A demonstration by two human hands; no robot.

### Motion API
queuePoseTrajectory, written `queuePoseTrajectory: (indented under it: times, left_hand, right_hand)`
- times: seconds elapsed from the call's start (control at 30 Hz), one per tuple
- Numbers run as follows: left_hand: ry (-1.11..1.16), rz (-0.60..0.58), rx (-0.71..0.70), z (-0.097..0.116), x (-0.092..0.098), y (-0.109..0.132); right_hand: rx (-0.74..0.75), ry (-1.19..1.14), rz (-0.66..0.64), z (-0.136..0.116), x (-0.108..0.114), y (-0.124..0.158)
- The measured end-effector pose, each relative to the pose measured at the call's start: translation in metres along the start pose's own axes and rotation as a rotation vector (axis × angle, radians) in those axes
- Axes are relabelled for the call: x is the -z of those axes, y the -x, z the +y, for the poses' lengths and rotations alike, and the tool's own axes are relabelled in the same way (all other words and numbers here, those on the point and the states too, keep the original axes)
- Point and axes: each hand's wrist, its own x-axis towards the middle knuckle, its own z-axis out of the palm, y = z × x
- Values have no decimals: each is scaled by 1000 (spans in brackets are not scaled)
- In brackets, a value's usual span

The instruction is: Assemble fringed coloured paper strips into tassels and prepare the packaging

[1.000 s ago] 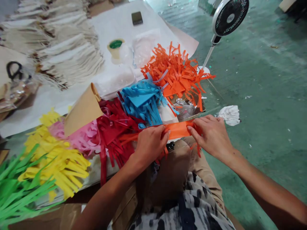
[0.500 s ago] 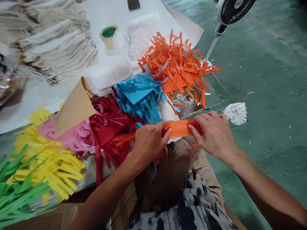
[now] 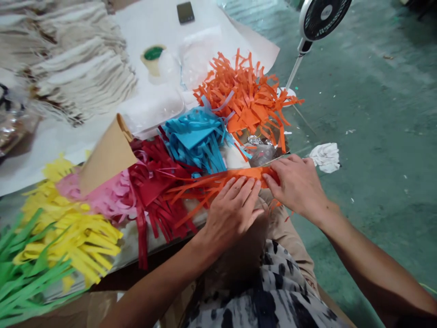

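A strip of orange fringed paper stretches over my lap at the table's edge, its cut strands trailing left across the dark red fringe. My left hand lies on it with straight fingers, pressing near the middle. My right hand pinches the uncut right end between thumb and fingers. Just beyond is a bundle of blue fringe, and behind that a big heap of orange fringe.
Pink, yellow and green fringe lie leftward beneath a tan paper cone. Cream tassels, a tape roll and a dark device are farther back. A fan stands right; crumpled white cloth lies on the floor.
My left hand has let go of its pinch and flattened onto the orange paper, its strands now spread out leftward. The right hand still grips its end. The view has shifted slightly.
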Motion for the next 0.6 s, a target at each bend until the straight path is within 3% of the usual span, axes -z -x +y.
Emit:
queuePoseTrajectory:
  times: [0.13, 0.23, 0.3, 0.37, 0.47, 0.6]
  left_hand:
    - [15, -25, 26, 1, -2, 3]
    - [17, -40, 28, 0, 1, 3]
    - [18, -39, 29, 0, 2, 2]
    - [20, -27, 27, 0, 2, 1]
    - [19, -17, 24, 1, 2, 0]
    - [24, -33, -3, -3, 7, 2]
  right_hand:
    - [-77, -24, 33, 13, 1, 6]
    - [-147, -24, 163, 22, 6, 22]
    - [-113, -12, 259, 22, 8, 36]
    - [17, -27, 293, 16, 8, 50]
    - [213, -111, 219, 4, -3, 64]
    - [202, -211, 89, 3, -21, 68]
